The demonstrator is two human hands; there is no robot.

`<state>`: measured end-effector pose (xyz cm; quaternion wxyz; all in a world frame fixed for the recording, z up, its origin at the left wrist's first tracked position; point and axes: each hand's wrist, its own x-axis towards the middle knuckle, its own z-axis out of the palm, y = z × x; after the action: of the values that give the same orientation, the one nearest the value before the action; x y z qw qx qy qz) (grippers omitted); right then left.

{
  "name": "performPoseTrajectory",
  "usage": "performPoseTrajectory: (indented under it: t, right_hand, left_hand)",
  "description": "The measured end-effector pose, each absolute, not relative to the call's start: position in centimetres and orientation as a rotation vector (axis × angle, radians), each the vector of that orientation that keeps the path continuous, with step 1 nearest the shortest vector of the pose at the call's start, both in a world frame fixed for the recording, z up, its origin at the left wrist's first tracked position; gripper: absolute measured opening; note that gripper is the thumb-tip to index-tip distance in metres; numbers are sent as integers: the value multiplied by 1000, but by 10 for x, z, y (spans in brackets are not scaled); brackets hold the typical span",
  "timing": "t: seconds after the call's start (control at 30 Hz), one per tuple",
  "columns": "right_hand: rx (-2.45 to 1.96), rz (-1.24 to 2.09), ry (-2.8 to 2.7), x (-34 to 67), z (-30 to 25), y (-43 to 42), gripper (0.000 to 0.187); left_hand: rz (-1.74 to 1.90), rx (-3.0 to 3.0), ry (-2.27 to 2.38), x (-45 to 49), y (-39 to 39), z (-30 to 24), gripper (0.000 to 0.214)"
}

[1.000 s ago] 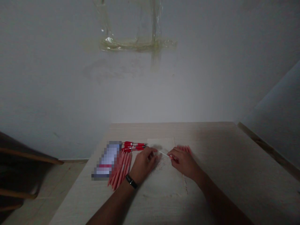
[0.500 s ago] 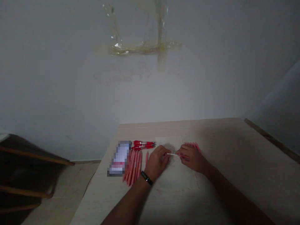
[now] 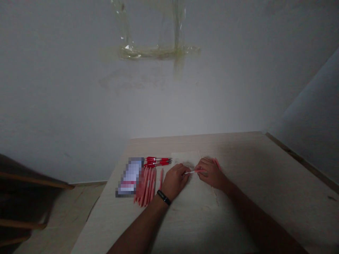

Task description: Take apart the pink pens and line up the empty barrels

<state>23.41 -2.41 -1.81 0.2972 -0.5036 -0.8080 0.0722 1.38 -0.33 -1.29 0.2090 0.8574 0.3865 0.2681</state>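
Observation:
My left hand (image 3: 174,180), with a black band on its wrist, pinches the left end of a thin white rod that looks like a pen refill (image 3: 189,172). The rod runs right to a pink pen barrel (image 3: 199,171), which the fingers of my right hand (image 3: 212,173) grip. Whether the rod sits inside the barrel is too small to tell. Both hands are just above a pale sheet (image 3: 194,197) on the table. Beside my left wrist lies a single pink pen barrel (image 3: 161,178). More pink barrels (image 3: 216,162) show partly behind my right hand.
Several pink pen barrels (image 3: 147,187) lie side by side left of my hands. Above them are several red pens (image 3: 157,162), next to a blurred phone (image 3: 130,177). The wooden table (image 3: 238,148) meets a wall with old tape (image 3: 153,53). A dark wooden frame stands at left.
The view has shifted slightly, so the table things appear farther left. More of the pink barrel now shows at my right fingertips, and less white rod shows between the hands.

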Motion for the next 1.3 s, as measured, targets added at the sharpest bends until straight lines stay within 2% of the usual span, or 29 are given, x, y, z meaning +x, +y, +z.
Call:
performPoseTrajectory:
  t: [0.3, 0.9, 1.07, 1.3]
  right_hand:
    - [-1186, 238, -2179, 230, -17, -27, 20]
    - [-1083, 267, -2183, 226, -17, -31, 19]
    - [-1103, 271, -2216, 230, -7, -35, 26]
    - [-1165, 225, -2241, 241, -3, -33, 19]
  left_hand:
    - [720, 2387, 1073, 15, -5, -15, 21]
    - [680, 2473, 1039, 16, -7, -13, 17]
    - [704, 2489, 1092, 14, -8, -11, 17]
    - [731, 2539, 1202, 10, -8, -8, 18]
